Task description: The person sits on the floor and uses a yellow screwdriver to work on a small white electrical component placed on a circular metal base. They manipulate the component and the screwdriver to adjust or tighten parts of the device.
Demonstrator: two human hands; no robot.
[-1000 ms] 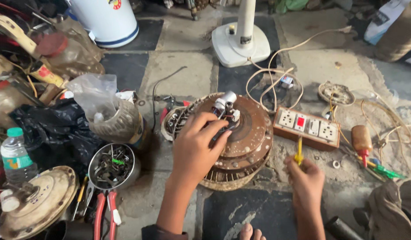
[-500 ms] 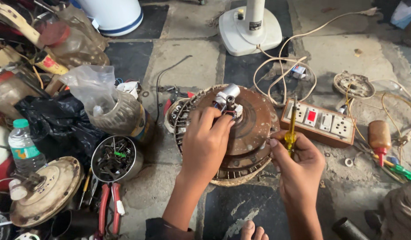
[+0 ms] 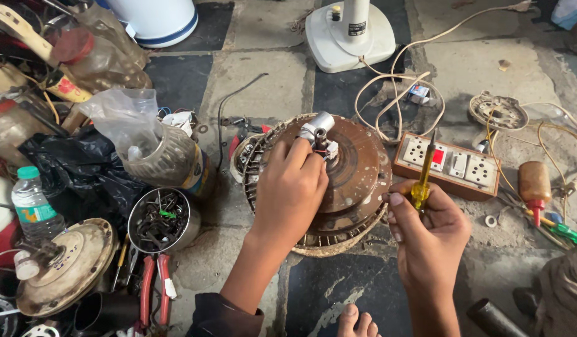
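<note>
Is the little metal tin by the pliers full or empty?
Filled, though not to the brim. The round metal tin stands upright with no lid, and a dark heap of small screws and metal bits shows inside, beside the red-handled pliers.

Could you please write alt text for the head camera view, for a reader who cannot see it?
A person's left hand rests on a rusty brown ceiling fan motor on a stone floor, while the right hand holds a yellow-handled screwdriver upright beside it. A switchboard with sockets, a tin of screws and red-handled pliers lie around.

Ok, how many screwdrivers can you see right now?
2: a yellow-handled screwdriver held in the right hand, and a brown-handled screwdriver on the floor at far right. The left-side clutter may hide more.
</note>
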